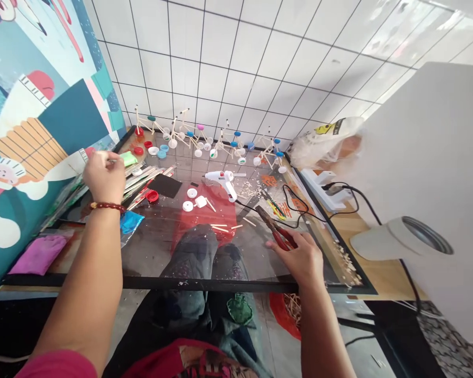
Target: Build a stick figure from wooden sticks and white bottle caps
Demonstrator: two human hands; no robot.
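My right hand [305, 258] is wrapped round the red handles of a pair of pliers [275, 230], whose dark jaws point away to the left above the glass tabletop. On the left side my left hand [105, 176] is raised with its fingers pinched together. Whatever lies between those fingertips is too small to make out. Beside it are a bright green packet [127, 159] and a pile of thin sticks [144, 181]. Near the middle lie a white glue gun [223, 181], white bottle caps [192, 193] and short cut sticks [219, 228].
Along the tiled wall stand several stick figures [220, 147] with coloured caps. A black cord [315, 212] loops to a white power strip [326, 190] at the right. Left are a blue packet [131, 221] and a purple packet [38, 254]. A grey-white cylinder [378, 241] stands right.
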